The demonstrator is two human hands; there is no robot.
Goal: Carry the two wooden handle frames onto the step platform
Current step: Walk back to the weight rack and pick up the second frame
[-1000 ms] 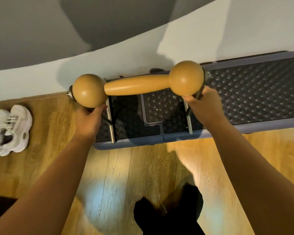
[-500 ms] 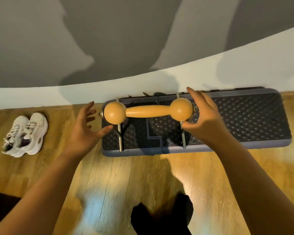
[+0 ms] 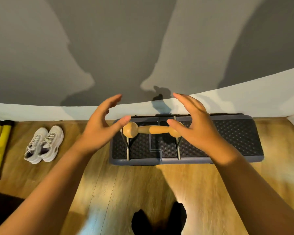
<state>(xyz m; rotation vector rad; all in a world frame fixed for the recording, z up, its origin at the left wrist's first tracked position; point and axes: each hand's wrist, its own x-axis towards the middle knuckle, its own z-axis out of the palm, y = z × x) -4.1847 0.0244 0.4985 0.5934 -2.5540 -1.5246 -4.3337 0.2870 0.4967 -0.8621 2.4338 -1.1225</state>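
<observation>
- Frame [image 3: 151,131]: it stands on the left half of the platform [image 3: 236,138], its metal legs on the studded mat and the wooden grip across the top.
- Left hand [image 3: 100,128] and right hand [image 3: 193,122] hover above the knobs, fingers spread, holding nothing.
- Only one frame shows; a second is likely yet to fetch.
- To do this well: check the legs sit flat and clear of the edge, and leave the right half free.

No text, label, brand or number can be read — not on any surface in view.
</observation>
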